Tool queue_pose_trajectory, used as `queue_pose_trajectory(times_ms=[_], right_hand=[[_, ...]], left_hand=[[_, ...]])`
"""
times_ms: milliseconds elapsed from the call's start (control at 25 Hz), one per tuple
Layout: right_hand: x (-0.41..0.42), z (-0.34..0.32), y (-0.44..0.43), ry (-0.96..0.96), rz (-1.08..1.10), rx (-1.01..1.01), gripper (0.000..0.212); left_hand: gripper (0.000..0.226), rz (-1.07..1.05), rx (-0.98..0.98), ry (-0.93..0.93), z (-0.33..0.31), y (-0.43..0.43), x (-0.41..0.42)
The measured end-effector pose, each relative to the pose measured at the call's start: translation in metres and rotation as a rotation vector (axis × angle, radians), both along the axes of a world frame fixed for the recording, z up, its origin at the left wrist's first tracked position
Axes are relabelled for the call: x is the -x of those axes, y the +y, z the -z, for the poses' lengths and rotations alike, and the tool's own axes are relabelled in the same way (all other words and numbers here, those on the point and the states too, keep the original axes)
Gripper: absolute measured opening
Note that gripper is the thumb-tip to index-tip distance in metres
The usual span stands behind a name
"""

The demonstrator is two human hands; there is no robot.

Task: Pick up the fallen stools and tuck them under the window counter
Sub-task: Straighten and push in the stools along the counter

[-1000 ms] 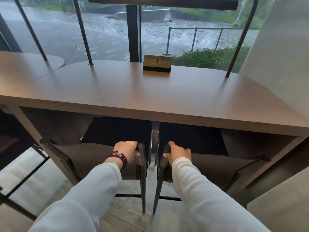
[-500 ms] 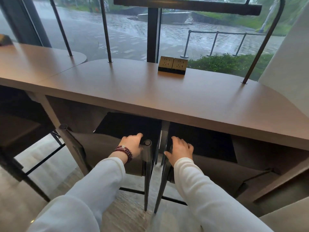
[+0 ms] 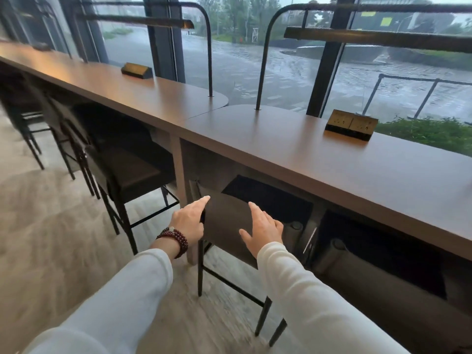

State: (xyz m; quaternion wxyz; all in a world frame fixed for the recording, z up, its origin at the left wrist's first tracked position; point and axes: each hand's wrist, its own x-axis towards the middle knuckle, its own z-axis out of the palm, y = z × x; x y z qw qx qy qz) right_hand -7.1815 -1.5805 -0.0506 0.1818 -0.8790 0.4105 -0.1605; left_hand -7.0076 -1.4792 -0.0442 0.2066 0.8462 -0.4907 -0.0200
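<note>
Both hands at the backrest of the near stool (image 3: 229, 226), upright and already part-way under the desk (image 3: 319, 159): left hand (image 3: 187, 223) against the backrest's left edge, grip loose, fingers extended; right hand (image 3: 263, 228) flat and spread on the backrest face, holding nothing. A second stool (image 3: 378, 274) tucked just to the right; more stools (image 3: 122, 172) lined up far left. Best pushed evenly with both palms, straight toward the window, keeping legs clear of the desk's support panel (image 3: 180, 175) and the neighbouring stool.
</note>
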Motion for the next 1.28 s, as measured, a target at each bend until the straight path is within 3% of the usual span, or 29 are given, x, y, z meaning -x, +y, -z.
queue_pose_trajectory(times_ms=[320, 560, 800, 1000, 1280], right_hand=[[-0.171, -0.007, 0.089, -0.056, -0.156, -0.115, 0.071], [-0.312, -0.006, 0.154, -0.072, -0.164, -0.166, 0.073], [-0.440, -0.010, 0.165, -0.297, -0.051, -0.720, 0.068], [-0.560, -0.010, 0.144, -0.471, 0.125, -1.075, 0.065], [-0.704, -0.026, 0.100, -0.565, 0.318, -1.472, 0.062]], left_hand=[[0.077, -0.181, 0.024, 0.015, -0.020, 0.123, -0.154], [0.074, -0.280, 0.138, 0.240, -0.035, 0.193, -0.275], [0.080, -0.380, 0.249, 0.522, -0.031, 0.217, -0.389], [0.080, -0.382, 0.284, 0.582, -0.035, 0.193, -0.490], [0.078, -0.400, 0.310, 0.639, -0.056, 0.126, -0.633]])
